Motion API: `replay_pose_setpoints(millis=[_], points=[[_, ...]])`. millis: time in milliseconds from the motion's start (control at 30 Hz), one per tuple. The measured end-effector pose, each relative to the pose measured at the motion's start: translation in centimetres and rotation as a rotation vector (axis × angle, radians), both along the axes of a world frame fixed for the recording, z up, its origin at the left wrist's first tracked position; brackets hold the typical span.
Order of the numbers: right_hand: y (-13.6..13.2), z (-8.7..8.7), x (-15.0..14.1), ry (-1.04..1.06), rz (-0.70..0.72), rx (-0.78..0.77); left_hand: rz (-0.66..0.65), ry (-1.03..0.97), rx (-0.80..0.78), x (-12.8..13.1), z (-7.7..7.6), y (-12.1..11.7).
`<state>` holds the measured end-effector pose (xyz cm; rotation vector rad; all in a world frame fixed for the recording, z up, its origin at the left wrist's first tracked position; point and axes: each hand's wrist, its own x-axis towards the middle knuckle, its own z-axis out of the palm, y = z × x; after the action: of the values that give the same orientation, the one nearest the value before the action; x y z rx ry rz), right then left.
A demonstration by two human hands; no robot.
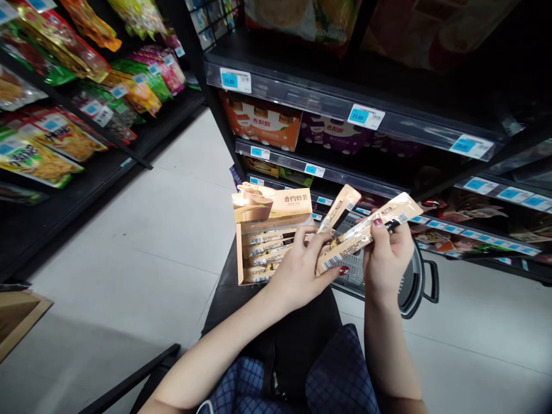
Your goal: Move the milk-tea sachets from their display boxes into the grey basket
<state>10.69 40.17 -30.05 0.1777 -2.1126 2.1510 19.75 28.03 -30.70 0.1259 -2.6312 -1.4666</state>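
Observation:
My left hand (297, 267) is closed around an open tan display box (269, 233) of milk tea stick sachets, its lid flap printed with a cup. Its fingers also pinch one long tan sachet (342, 207) that sticks up to the right. My right hand (386, 259) is closed on another long sachet (371, 230), held slanted, its lower end near my left thumb. Several more sachets lie stacked inside the box. Both hands are held over my lap in front of a low shelf.
A black shopping basket (414, 282) sits under my hands on the pale tiled floor (142, 241). Dark shelves (345, 109) with blue price tags and boxed goods stand ahead and right. Snack bags (52, 132) hang on racks at the left. A cardboard box corner (17, 316) lies at the lower left.

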Motion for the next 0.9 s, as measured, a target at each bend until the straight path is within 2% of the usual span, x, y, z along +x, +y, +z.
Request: replay_pose_setpoints(millis=[67,133,233,400,467,533,633,733,833,900], points=[[0.4,0.5,-0.2,-0.069,0.144,-0.087,-0.01,-0.026,-0.054,0.1,0.1,0.2],[1.0,1.0,-0.6,-0.126,0.348,-0.155,-0.029,-0.036,-0.016,0.0,0.2,0.2],[2.0,1.1,-1.1,-0.114,0.55,-0.181,-0.068,-0.059,0.225,-0.2,0.3,0.2],[2.6,1.4,-1.0,-0.103,0.533,-0.04,-0.175,-0.363,0.914,-0.6,0.0,0.1],[2.5,1.9,-0.7,-0.135,0.521,0.007,-0.239,-0.444,1.092,-0.7,-0.3,0.0],[2.2,2.4,-0.4,-0.144,0.492,0.041,-0.291,-0.469,1.186,-0.7,-0.4,-0.1],[1.9,2.7,-0.2,-0.131,0.499,0.091,-0.288,-0.455,1.237,-0.9,-0.6,-0.1],[1.9,2.5,0.1,-0.133,0.553,0.139,-0.282,-0.444,1.221,-1.0,-0.6,0.1],[2.3,2.2,-0.1,-0.12,0.506,0.054,-0.304,-0.41,1.062,-0.9,-0.3,0.1],[3.2,1.6,-0.8,-0.108,0.384,-0.054,-0.261,-0.378,0.913,-0.9,-0.1,-0.4]])
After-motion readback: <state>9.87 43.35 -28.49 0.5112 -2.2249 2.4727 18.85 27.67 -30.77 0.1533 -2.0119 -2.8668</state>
